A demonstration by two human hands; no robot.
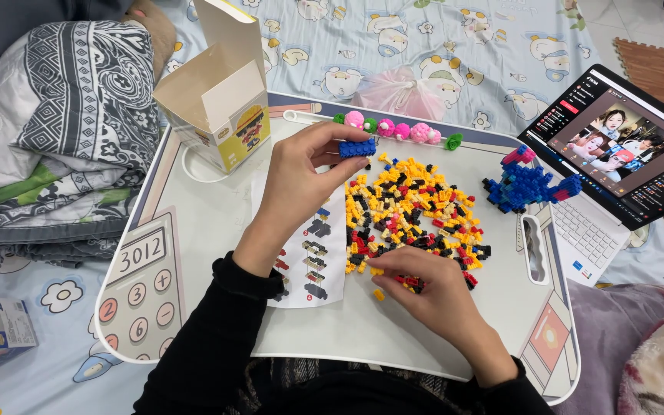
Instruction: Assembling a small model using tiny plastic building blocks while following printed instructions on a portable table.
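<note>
Sorting through the brick pile (413,215) on the lap tray (217,246), a loose piece is pinched by the right hand (432,288), while a blue block (356,147) is pinched in the left hand (301,180); precise alignment seems needed next.

A home, probably a bedroom: a lap tray (217,230) sits on a cartoon-print bedsheet (424,38), a patterned quilt (71,115) is bunched beside it, and an open laptop (616,154) rests on the bedding.
</note>
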